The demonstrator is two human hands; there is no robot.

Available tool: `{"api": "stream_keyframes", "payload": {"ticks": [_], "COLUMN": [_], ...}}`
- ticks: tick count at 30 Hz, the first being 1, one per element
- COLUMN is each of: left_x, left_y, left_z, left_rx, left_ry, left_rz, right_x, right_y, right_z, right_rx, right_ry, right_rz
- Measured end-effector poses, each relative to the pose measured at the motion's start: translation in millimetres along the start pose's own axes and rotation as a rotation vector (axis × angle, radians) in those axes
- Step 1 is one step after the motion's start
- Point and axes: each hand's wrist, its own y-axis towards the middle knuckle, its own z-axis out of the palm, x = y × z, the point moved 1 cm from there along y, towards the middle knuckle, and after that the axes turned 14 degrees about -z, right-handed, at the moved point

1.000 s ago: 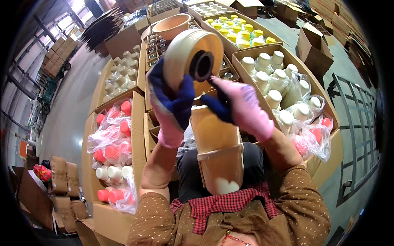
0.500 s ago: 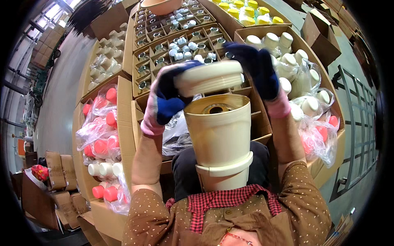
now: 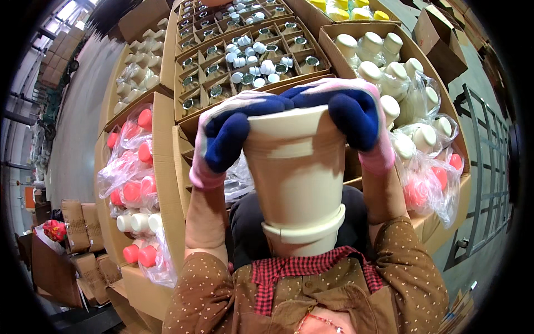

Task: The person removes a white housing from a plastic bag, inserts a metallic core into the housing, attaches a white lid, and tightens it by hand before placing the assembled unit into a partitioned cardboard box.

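A tall cream plastic tub stands upright between my knees, on a second cream rimmed piece. Its thick round lid sits on top and hides the inside. My left hand, in a blue-and-pink glove, is wrapped around the lid's left edge. On the other side my gloved right hand curls over the right edge, thumb pressed to the side. Fingers of both hands meet along the lid's far rim.
Beyond my hands stands a divided carton of glass bottles, with loose white caps on top. To the left, a carton holds bagged red- and white-capped bottles. White bottles fill the right carton. A metal rack is farther right.
The lid has come down onto the tub, covering the opening that showed before. My right hand has moved in from beside the lid and closed on its right edge.
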Motion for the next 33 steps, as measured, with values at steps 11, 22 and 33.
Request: {"api": "stream_keyframes", "payload": {"ticks": [11,22,33], "left_x": [-28.5,-61.3,-32.7], "left_y": [-10.1,1.5,-16.6], "left_z": [13.3,23.8,35.5], "left_rx": [-0.180,-0.072,-0.187], "left_ry": [0.160,0.273,0.079], "left_rz": [-0.110,0.018,-0.450], "right_x": [-76.3,-18.9,-8.8], "right_y": [-36.6,-14.3,-33.2], "right_z": [-16.4,-1.5,12.8], "right_rx": [-0.061,-0.105,0.028], "right_ry": [-0.155,0.058,-0.149], "right_rz": [-0.030,0.212,-0.234]}}
